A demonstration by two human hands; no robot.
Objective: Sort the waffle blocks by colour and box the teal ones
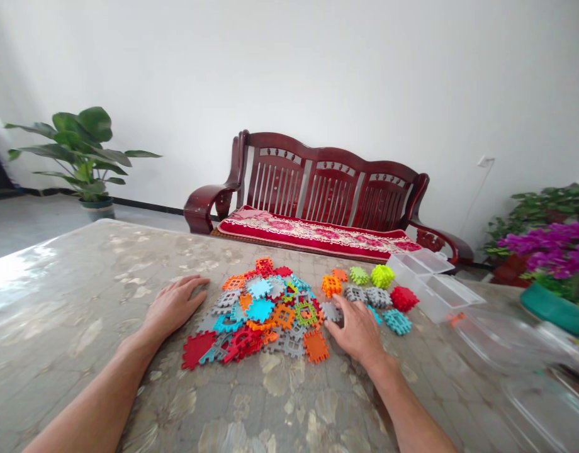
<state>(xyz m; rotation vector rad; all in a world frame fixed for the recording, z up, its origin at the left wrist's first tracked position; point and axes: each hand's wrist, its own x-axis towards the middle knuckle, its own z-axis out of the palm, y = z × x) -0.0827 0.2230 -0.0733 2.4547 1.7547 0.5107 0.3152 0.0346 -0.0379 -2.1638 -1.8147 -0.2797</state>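
A heap of toothed plastic puzzle tiles (260, 309) in red, blue, orange, grey and green lies in the middle of the table. My left hand (176, 303) rests on the tabletop just left of the heap, fingers stretched out and nothing in them. At the heap's right side is my right hand (358, 327), thumb and forefinger apart around a grey tile (330, 311); whether they touch it I cannot tell. Beyond that hand sit an orange block (331, 286), a yellow-green block (382, 275), a red block (404, 299) and a blue stack (397, 321).
A clear plastic box (440, 294) with compartments stands right of the blocks. Nearer me lie transparent lids (506, 340). Purple flowers in a teal planter (556, 309) occupy the right edge. Behind the patterned table (214, 415) is a wooden bench (327, 189); a potted plant (94, 157) stands left.
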